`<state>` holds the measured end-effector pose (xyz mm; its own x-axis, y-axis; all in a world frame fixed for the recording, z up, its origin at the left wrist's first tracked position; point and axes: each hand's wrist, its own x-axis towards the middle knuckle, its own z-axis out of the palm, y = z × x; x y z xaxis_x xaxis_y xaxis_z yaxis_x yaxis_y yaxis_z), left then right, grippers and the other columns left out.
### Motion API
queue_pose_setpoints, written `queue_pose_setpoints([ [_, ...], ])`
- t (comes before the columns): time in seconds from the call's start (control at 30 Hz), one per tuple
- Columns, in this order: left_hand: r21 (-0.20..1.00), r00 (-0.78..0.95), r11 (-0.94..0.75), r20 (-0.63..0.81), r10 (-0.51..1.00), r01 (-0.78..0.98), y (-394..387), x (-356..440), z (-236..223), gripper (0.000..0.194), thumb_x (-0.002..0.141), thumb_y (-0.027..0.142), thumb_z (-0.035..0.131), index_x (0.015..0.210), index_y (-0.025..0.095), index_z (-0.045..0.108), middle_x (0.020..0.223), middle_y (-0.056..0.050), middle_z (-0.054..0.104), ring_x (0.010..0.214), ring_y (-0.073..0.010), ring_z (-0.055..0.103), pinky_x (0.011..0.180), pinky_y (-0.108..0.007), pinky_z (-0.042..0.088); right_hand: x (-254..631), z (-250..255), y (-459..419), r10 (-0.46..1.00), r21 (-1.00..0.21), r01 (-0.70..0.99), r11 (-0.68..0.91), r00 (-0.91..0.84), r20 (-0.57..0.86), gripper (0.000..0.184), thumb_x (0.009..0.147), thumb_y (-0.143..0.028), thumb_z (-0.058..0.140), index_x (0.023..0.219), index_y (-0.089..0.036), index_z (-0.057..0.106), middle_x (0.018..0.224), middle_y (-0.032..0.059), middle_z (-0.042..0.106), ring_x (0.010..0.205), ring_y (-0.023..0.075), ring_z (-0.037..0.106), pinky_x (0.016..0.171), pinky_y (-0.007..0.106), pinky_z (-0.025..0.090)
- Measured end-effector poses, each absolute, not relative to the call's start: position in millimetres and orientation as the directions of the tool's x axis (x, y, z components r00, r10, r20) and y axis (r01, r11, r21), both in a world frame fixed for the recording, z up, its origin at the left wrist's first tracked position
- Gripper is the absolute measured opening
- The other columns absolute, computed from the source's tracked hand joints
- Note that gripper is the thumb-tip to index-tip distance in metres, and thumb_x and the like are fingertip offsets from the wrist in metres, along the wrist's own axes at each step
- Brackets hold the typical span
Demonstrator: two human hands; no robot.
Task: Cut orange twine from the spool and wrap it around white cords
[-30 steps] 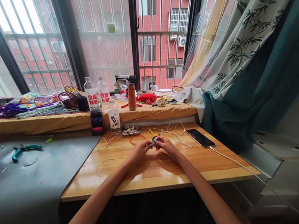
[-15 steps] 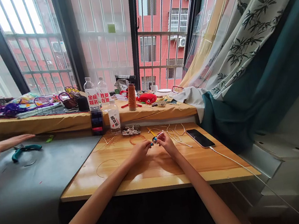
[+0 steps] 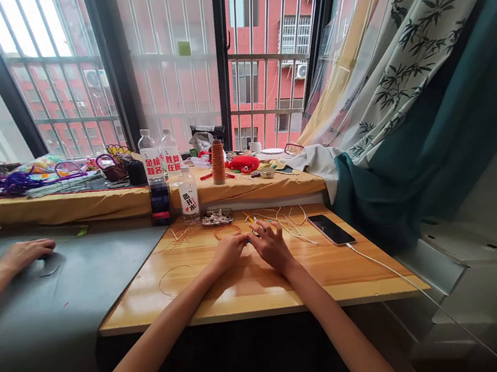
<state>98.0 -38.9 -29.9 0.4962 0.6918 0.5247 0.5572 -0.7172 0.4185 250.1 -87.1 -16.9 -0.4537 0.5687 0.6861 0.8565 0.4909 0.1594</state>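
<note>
Head view: pinching, as far as shows, a small blue piece [image 3: 248,239] in the left hand [image 3: 230,251] at the dial's centre above the wooden tabletop [image 3: 257,298], with the right hand [image 3: 270,248] meeting it from four o'clock, fingers bent, perhaps to steady so slight a thing; cannot tell whether also gripping. With coiled copper-coloured wire [image 3: 218,229] close at ten o'clock and white cords [image 3: 303,239] at two, probably for easy reach. Farther out at three, with a phone [image 3: 331,229] laid flat, likely to avoid the fingers.
</note>
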Motion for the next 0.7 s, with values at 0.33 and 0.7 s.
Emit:
queue_pose_setpoints([
  [0.33,0.468,0.479,-0.721,0.542,0.691,0.511,-37,100,-34,0.023,0.083,0.022,0.036,0.082,0.017,0.058,0.077,-0.003,0.056,0.070,-0.0142,0.052,0.063,-0.023,0.038,250,-19,-85,0.516,0.283,0.893,0.350,-0.436,0.737,0.026,0.084,-0.011,0.037,0.099,-0.022,0.055,0.120,0.0068,0.050,0.111,0.0218,0.037,0.092,0.044,0.010],
  [0.7,0.526,0.427,-0.738,0.603,0.675,0.423,-43,101,-23,0.023,0.083,0.021,0.035,0.065,0.016,0.049,0.069,-0.001,0.050,0.065,-0.0126,0.046,0.061,-0.023,0.036,248,-16,-85,0.512,0.242,0.875,0.419,-0.448,0.733,0.021,0.089,-0.020,0.033,0.088,-0.015,0.053,0.077,0.0044,0.061,0.075,0.0143,0.052,0.084,0.031,0.028],
])
